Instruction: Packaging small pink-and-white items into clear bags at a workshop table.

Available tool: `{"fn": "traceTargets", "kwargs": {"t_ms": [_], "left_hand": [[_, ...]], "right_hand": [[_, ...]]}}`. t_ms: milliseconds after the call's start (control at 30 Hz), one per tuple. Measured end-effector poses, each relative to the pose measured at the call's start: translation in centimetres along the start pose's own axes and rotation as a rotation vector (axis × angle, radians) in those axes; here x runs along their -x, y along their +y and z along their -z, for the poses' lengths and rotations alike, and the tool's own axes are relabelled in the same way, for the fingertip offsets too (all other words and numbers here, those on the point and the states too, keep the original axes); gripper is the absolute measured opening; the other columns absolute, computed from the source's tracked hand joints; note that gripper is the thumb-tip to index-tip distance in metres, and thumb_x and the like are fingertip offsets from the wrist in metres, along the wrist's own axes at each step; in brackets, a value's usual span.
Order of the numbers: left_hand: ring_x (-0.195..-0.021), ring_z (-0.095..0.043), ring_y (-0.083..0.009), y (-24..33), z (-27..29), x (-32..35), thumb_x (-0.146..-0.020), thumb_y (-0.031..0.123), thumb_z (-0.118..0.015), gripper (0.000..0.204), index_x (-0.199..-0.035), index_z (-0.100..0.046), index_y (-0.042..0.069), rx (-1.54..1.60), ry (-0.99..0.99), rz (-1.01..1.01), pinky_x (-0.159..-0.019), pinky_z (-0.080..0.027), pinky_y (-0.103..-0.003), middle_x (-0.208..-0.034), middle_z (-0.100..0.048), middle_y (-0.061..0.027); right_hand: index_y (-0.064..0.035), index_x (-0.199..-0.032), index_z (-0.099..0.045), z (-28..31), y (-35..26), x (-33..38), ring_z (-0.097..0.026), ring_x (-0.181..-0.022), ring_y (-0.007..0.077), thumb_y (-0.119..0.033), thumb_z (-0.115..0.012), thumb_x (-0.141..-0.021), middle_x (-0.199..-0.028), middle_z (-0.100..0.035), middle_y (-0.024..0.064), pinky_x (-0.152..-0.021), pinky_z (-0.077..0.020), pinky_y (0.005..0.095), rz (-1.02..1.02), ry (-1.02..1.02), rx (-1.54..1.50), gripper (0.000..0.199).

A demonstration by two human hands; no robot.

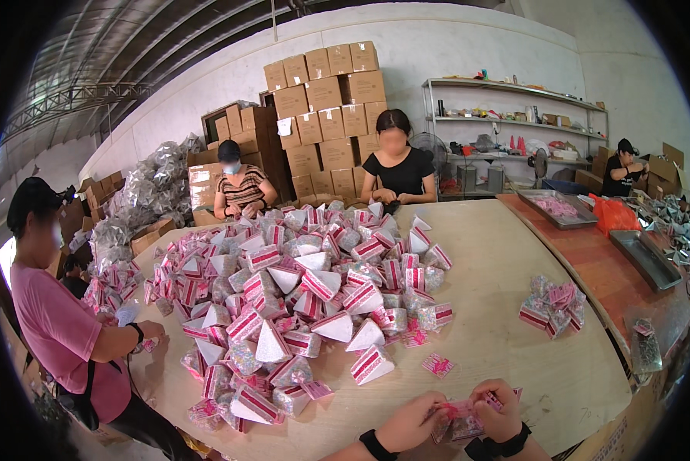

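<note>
At the front edge of the table both hands meet over a small pink-and-clear packet (460, 425). My left hand (408, 422) pinches its left side, with fingers closed. My right hand (502, 415) has its fingers curled round the right side, where bits of pink print show. What lies inside the packet is hidden by the fingers. Just beyond my hands a pink printed card (437, 365) lies flat on the table. Left of it spreads a big heap of cake-slice-shaped packages (320, 283), pink and white, many in clear wrap.
A smaller pile of wrapped wedges (552, 306) sits on the pale wooden table (506, 253) at right. Beyond it, a red-brown table holds metal trays (646, 259) and an orange bag (615, 214). People work around the tables; one in pink (64, 330) stands at left. Cardboard boxes (323, 94) are stacked behind.
</note>
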State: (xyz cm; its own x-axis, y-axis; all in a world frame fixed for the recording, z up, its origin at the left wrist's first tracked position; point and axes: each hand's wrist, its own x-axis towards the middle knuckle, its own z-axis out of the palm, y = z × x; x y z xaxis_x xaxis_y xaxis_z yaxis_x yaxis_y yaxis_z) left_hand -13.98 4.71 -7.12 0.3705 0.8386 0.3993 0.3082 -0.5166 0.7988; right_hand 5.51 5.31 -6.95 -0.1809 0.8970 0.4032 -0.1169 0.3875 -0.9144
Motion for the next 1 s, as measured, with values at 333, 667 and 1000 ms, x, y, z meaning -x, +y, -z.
{"fn": "traceTargets", "kwargs": {"t_ms": [333, 667, 1000], "left_hand": [[-0.087, -0.055, -0.0295, 0.0, 0.0, 0.3, -0.086, 0.011, -0.051, 0.017, -0.101, -0.054, 0.003, -0.026, -0.186, 0.041, -0.075, -0.044, -0.033, -0.091, -0.057, -0.0147], [-0.094, -0.053, -0.0333, -0.6, 3.6, -0.8, -0.079, 0.017, -0.059, 0.025, -0.100, -0.057, 0.004, -0.436, 0.313, -0.185, -0.085, -0.041, -0.042, -0.096, -0.058, -0.0143], [-0.123, -0.031, -0.0391, -5.5, 10.0, -0.1, -0.067, 0.023, -0.068, 0.044, -0.108, -0.056, 0.010, -1.084, 0.745, 0.479, -0.099, -0.023, -0.061, -0.124, -0.042, -0.0104]], "right_hand": [[-0.0035, -0.094, -0.058, -0.8, -1.0, -0.3, -0.057, -0.073, 0.0196, -0.005, -0.071, -0.069, -0.080, -0.058, 0.0101, -0.065, -0.0443, 0.0299, 0.265, -0.262, 0.393, 0.029], [-0.0031, -0.091, -0.045, -0.9, -0.4, -0.4, -0.056, -0.075, 0.0175, 0.009, -0.046, -0.079, -0.087, -0.055, 0.0112, -0.067, -0.0459, 0.0284, 0.223, 0.170, 0.023, 0.017], [-0.0030, -0.094, -0.044, -0.1, -0.7, -0.8, -0.052, -0.071, 0.0131, 0.013, -0.039, -0.080, -0.086, -0.049, 0.0072, -0.068, -0.0459, 0.0270, 0.163, 0.258, -0.136, 0.022]]}}
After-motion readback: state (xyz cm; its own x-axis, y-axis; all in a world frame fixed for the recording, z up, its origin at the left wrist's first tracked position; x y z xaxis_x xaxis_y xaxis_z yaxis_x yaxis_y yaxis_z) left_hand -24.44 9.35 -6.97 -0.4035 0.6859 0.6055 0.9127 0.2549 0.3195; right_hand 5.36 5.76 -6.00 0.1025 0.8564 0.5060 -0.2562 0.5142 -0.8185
